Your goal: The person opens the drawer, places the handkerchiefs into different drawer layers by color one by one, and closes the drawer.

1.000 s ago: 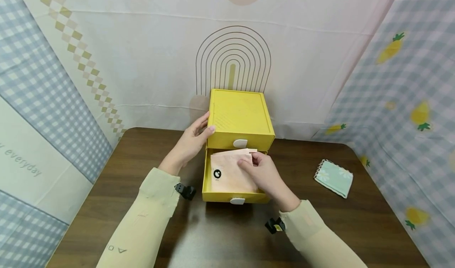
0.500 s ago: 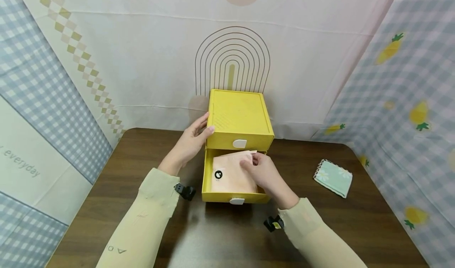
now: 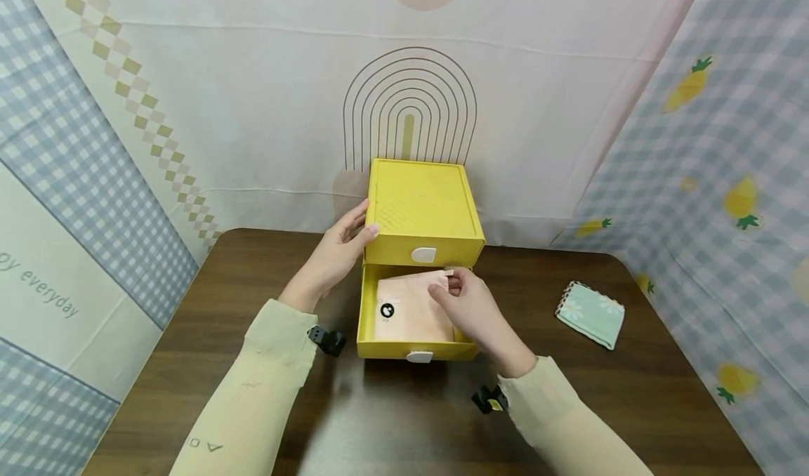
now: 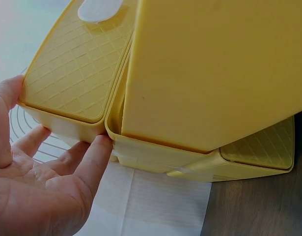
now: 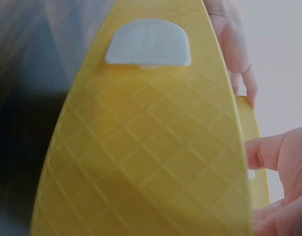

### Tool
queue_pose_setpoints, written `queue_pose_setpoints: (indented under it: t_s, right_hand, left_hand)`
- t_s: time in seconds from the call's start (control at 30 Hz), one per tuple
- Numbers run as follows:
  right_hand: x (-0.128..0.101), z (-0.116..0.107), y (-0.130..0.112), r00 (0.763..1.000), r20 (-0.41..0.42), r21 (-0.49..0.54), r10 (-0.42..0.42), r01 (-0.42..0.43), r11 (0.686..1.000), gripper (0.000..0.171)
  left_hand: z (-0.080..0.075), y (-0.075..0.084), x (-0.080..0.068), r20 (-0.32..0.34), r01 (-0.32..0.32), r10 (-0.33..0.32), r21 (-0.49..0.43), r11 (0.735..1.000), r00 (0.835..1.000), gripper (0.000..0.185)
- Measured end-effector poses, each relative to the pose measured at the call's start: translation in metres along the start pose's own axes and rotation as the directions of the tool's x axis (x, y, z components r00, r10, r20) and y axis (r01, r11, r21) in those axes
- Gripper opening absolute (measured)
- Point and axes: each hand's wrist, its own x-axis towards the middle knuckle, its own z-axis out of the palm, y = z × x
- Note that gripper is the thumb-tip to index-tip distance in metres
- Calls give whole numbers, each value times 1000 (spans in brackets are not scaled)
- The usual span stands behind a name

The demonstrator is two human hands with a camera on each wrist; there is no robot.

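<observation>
Surface point(image 3: 189, 364): one, dark wood grain, with rounded far corners; it carries everything listed below.

Drawer box point(image 3: 422, 213): one, yellow, standing at the middle of the surface's far edge against the backdrop. It has two drawers, each with one white tab handle. The upper drawer point(image 3: 422, 254) is pushed in. The lower drawer point(image 3: 379, 348) is pulled out toward the near edge, open at the top.

Pink cloth point(image 3: 411, 314): one, folded, lying inside the lower drawer and filling most of its floor. It bears one small black round mark near its left side. Its far right corner is lifted slightly, just under the upper drawer's front.

Green cloth point(image 3: 591, 314): one, folded, pale green with white flower print, lying near the right edge of the surface, well apart from the drawer box.

Your hands: two, both in pale yellow sleeves.
- Your left hand point(image 3: 338, 251) rests against the left side of the drawer box at the level of the upper drawer; the fingers point(image 4: 92, 157) are straight and spread, the tips touching the box's edge, gripping nothing.
- Your right hand point(image 3: 470, 307) is over the lower drawer at its right side; thumb and forefinger pinch the far right corner of the pink cloth.

Wrist mounts: two, small and black, one at each cuff.
</observation>
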Motion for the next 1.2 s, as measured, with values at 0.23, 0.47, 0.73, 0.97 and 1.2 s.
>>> queue_pose_setpoints:
  t_s: [0.23,0.47,0.73,0.97,1.2]
  right_hand:
    - [-10,-14,-6,997,4,2,-72,72,997,60]
    - [-13,-23,-5,996,17,10,-85,85,996,56]
    - [-19,-19,-2,993,80,105,-88,79,991,52]
    - [-29,-16,-3,982,115,159,-151,132,978,52]
    - [-49,-16,-1,971,193,312,-142,76,947,42]
  left_hand:
    - [0,-1,0,-2,-4,4,4,1000,1000,65]
    - [0,-1,-1,-1,4,-4,16,1000,1000,65]
    - [0,0,0,4,6,-6,21,1000,1000,67]
    - [-1,-1,1,2,6,-6,13,1000,1000,66]
    - [-2,-1,0,17,7,-7,11,1000,1000,64]
